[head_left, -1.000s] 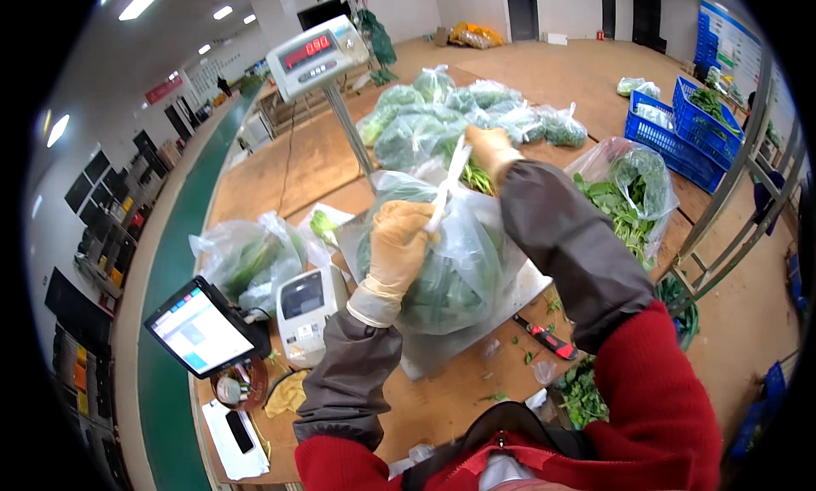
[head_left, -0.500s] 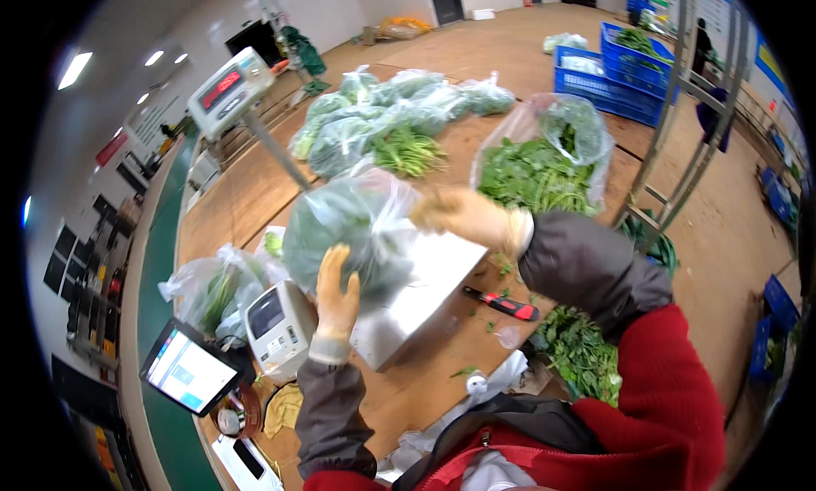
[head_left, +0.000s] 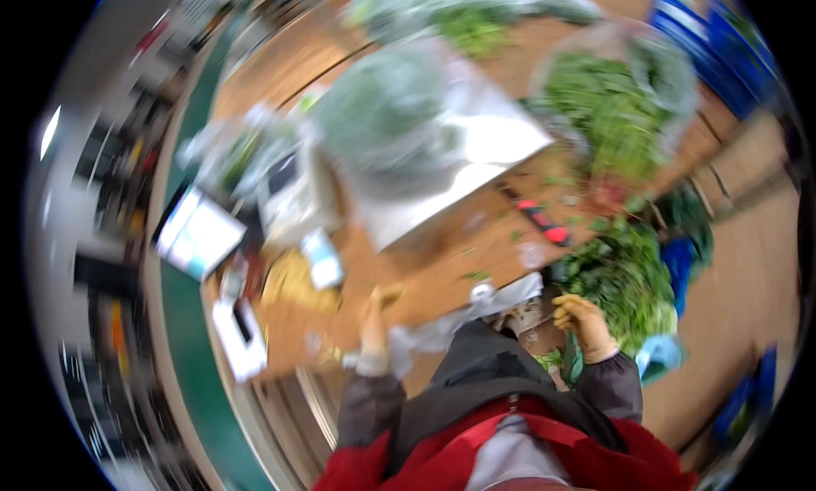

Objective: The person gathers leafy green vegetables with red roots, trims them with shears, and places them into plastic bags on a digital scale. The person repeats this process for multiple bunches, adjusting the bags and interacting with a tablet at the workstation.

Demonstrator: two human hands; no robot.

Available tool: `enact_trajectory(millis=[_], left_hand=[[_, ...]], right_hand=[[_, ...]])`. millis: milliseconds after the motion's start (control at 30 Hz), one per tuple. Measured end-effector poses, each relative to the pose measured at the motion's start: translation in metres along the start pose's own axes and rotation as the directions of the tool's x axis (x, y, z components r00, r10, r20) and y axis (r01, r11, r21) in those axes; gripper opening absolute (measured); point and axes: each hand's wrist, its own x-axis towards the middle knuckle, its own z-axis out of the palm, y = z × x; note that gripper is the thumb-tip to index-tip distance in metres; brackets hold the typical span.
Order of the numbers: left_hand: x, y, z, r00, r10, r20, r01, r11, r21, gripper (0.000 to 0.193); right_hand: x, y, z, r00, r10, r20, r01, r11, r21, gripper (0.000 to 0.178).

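Note:
A clear plastic bag of green leaves [head_left: 382,104] rests on the silver scale platform [head_left: 493,142], away from both hands. My left hand [head_left: 374,325], in a yellowish glove, is over the table's near edge, blurred, thumb and fingers apart, with nothing visible in it. Closest to it are a yellow cloth [head_left: 293,287] and a white-and-blue label [head_left: 323,260] in front of the label printer [head_left: 293,202]. My right hand [head_left: 586,325], gloved too, is off the table beside a heap of loose leafy greens [head_left: 625,278]; its fingers are curled and nothing shows in them.
A red-and-black knife [head_left: 542,222] lies right of the scale. Farther right stands an open bag of greens [head_left: 608,108], with blue crates [head_left: 705,49] behind. Bagged vegetables [head_left: 408,11] line the back. A lit screen [head_left: 200,233] and a phone [head_left: 242,321] are at left.
Both hands have left the bag on the scale and drawn back toward me, the right one down beside the greens. The view has tilted downward. A label now shows by the printer.

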Motion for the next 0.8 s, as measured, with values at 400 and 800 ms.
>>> enact_trajectory(millis=[400, 800], left_hand=[[0.107, -0.028, -0.129, 0.846, -0.099, -0.524, -0.201, 0.851, -0.485, 0.040], [0.201, -0.127, -0.193, 0.983, -0.178, -0.043, 0.107, 0.752, -0.650, 0.024]], right_hand=[[0.070, 0.015, 0.158, 0.930, 0.130, 0.343, -0.025, 0.955, -0.295, 0.024], [0.242, 0.093, 0.488, 0.443, -0.283, 0.851, 0.789, -0.327, -0.520, 0.031]])
